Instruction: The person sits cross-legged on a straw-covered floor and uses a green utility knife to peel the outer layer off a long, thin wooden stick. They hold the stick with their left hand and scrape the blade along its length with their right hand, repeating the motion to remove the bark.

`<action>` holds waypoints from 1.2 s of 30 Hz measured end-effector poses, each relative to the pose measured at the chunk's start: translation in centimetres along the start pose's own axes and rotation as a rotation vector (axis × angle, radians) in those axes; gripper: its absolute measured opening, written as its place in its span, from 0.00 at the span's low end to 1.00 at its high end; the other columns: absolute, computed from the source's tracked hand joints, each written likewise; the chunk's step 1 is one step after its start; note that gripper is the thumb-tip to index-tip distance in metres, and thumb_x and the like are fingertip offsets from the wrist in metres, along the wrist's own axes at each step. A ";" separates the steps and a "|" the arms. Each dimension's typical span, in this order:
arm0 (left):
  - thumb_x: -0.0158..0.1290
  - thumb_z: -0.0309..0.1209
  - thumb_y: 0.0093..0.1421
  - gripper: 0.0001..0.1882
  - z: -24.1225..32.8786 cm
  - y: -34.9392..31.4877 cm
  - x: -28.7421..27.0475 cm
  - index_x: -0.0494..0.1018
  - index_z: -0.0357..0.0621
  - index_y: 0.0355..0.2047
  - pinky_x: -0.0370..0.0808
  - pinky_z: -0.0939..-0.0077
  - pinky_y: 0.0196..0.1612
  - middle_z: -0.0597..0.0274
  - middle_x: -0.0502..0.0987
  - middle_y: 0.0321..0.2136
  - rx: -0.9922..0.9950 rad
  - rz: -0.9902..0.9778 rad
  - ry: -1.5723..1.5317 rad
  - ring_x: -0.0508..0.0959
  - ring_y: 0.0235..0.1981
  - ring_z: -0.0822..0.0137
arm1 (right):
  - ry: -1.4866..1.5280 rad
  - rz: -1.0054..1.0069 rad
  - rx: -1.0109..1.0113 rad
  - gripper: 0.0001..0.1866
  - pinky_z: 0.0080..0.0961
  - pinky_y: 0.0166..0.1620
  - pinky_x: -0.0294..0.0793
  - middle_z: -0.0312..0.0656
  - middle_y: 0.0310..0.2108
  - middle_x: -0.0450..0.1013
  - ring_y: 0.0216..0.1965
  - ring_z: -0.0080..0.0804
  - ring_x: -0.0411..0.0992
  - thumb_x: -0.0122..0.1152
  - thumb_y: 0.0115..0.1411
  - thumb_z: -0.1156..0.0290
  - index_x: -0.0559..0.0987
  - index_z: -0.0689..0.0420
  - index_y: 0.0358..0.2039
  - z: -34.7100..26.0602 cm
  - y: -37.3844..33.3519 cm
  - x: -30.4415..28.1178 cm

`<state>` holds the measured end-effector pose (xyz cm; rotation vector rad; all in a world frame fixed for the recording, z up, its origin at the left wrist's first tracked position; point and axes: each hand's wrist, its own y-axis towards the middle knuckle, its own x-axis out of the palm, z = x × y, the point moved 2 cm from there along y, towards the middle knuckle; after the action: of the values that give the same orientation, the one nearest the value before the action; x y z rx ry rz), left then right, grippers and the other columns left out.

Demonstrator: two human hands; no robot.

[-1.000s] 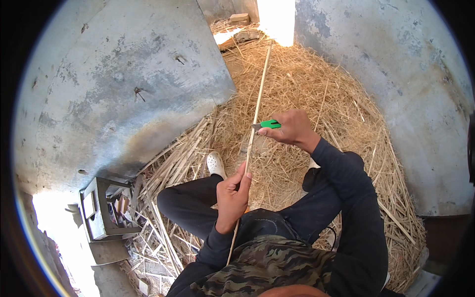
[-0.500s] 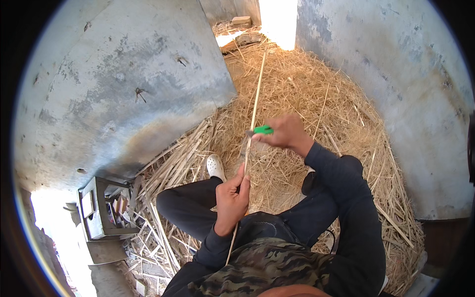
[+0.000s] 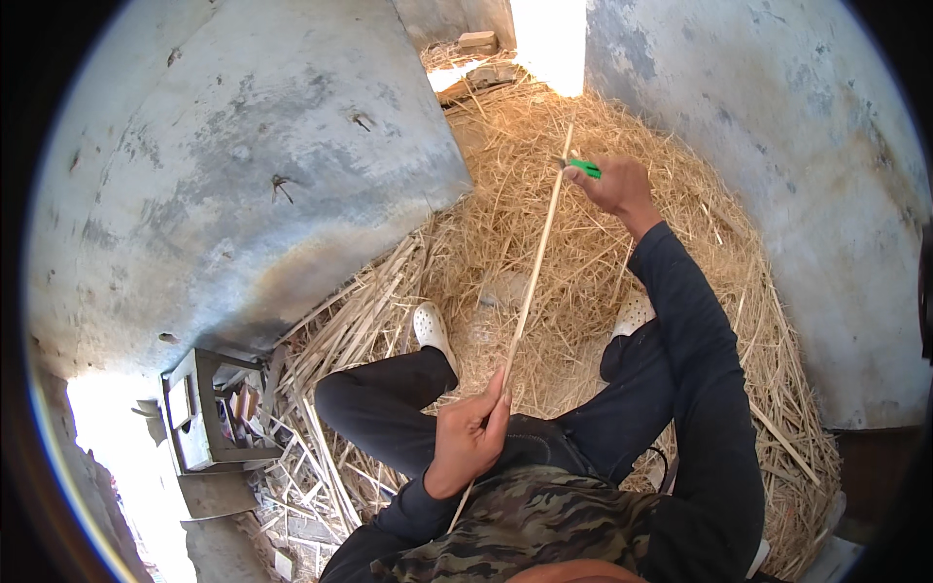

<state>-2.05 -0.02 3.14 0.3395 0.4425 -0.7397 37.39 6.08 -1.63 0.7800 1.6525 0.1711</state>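
Observation:
A long, thin pale strip that looks like split bamboo [image 3: 535,277] slants away from my lap toward the far end of the room. My left hand [image 3: 468,437] pinches its near part between thumb and fingers, and its tail runs down past my wrist to my waist. Farther out, my right hand [image 3: 620,185] is closed round a green-handled knife [image 3: 585,168]. The small dark blade meets the strip close to its far end. My right arm is stretched out; the right fingers' undersides are hidden.
Pale shavings [image 3: 680,204] cover the floor between two grey walls [image 3: 292,126]. Split strips [image 3: 360,301] are heaped at the left. A small wooden cabinet [image 3: 233,454] holding odds and ends stands at the lower left. My white clogs [image 3: 433,328] rest among the shavings; a brick [image 3: 477,40] lies by the bright doorway.
My right hand has slid the knife outward along the strip, away from my left hand. The left hand has moved slightly nearer and right, and the strip's far end has swung right.

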 end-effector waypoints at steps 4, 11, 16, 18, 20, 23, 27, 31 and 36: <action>0.52 0.25 0.61 0.17 -0.2 -2.6 -0.9 0.72 0.32 0.50 0.62 0.83 0.22 0.63 0.60 0.12 -0.071 -0.064 -0.074 0.62 0.17 0.82 | -0.017 0.014 0.073 0.36 0.25 0.15 0.61 0.30 0.10 0.67 0.12 0.22 0.66 0.42 0.55 0.27 0.84 0.47 0.27 3.9 0.7 -1.6; 0.52 0.26 0.62 0.17 -0.4 -0.7 -0.7 0.71 0.31 0.50 0.58 0.85 0.21 0.73 0.61 0.14 -0.201 -0.107 -0.204 0.58 0.19 0.84 | -0.084 -0.007 0.062 0.38 0.32 0.16 0.61 0.35 0.10 0.62 0.12 0.29 0.64 0.39 0.53 0.24 0.70 0.50 0.17 5.5 0.4 0.3; 0.52 0.26 0.63 0.17 0.2 -1.4 -0.6 0.71 0.32 0.51 0.59 0.86 0.24 0.77 0.60 0.17 -0.280 -0.206 -0.176 0.59 0.21 0.84 | -0.107 0.093 -0.157 0.41 0.35 0.18 0.62 0.36 0.10 0.62 0.13 0.33 0.65 0.38 0.50 0.21 0.66 0.51 0.13 10.1 0.0 0.3; 0.52 0.26 0.63 0.17 -0.2 -2.7 0.2 0.71 0.33 0.52 0.60 0.87 0.25 0.77 0.60 0.17 -0.276 -0.200 -0.265 0.59 0.22 0.84 | -0.107 0.134 -0.218 0.41 0.35 0.18 0.62 0.36 0.10 0.61 0.13 0.34 0.65 0.38 0.49 0.20 0.65 0.51 0.13 11.4 -0.3 1.1; 0.53 0.26 0.63 0.17 -0.9 -2.7 0.8 0.71 0.32 0.52 0.63 0.88 0.28 0.77 0.64 0.20 -0.364 -0.231 -0.267 0.61 0.24 0.84 | -0.114 0.119 -0.236 0.41 0.35 0.18 0.63 0.37 0.10 0.61 0.13 0.35 0.65 0.38 0.49 0.20 0.65 0.51 0.13 12.4 -1.0 2.1; 0.53 0.26 0.63 0.18 -0.9 -2.1 1.2 0.70 0.32 0.52 0.64 0.89 0.30 0.76 0.68 0.23 -0.383 -0.205 -0.299 0.63 0.26 0.85 | -0.084 0.100 -0.141 0.41 0.35 0.18 0.64 0.39 0.09 0.60 0.12 0.38 0.65 0.40 0.48 0.20 0.64 0.52 0.12 12.3 -1.1 2.6; 0.52 0.26 0.63 0.18 -1.3 -2.2 1.4 0.70 0.30 0.52 0.68 0.88 0.37 0.72 0.75 0.30 -0.397 -0.187 -0.280 0.68 0.33 0.83 | -0.130 0.157 -0.150 0.41 0.28 0.16 0.61 0.34 0.09 0.61 0.11 0.30 0.63 0.39 0.47 0.19 0.65 0.50 0.12 12.6 -1.3 3.8; 0.52 0.26 0.63 0.18 -1.3 -3.1 1.5 0.70 0.29 0.51 0.68 0.85 0.47 0.61 0.79 0.39 -0.417 -0.145 -0.334 0.71 0.43 0.79 | -0.108 0.156 -0.255 0.42 0.28 0.16 0.61 0.33 0.09 0.61 0.11 0.30 0.63 0.38 0.45 0.17 0.65 0.49 0.13 12.7 -1.4 4.6; 0.51 0.27 0.64 0.18 -1.7 -4.6 -0.2 0.70 0.30 0.52 0.70 0.84 0.36 0.61 0.78 0.28 -0.493 -0.190 -0.298 0.73 0.31 0.80 | -0.038 0.064 -0.308 0.44 0.35 0.21 0.64 0.40 0.10 0.63 0.14 0.40 0.65 0.36 0.49 0.19 0.67 0.55 0.15 12.1 -1.8 4.2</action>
<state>-5.93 -2.34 1.13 -0.2760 0.3622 -0.8233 47.64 3.49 -9.02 0.5980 1.5196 0.4422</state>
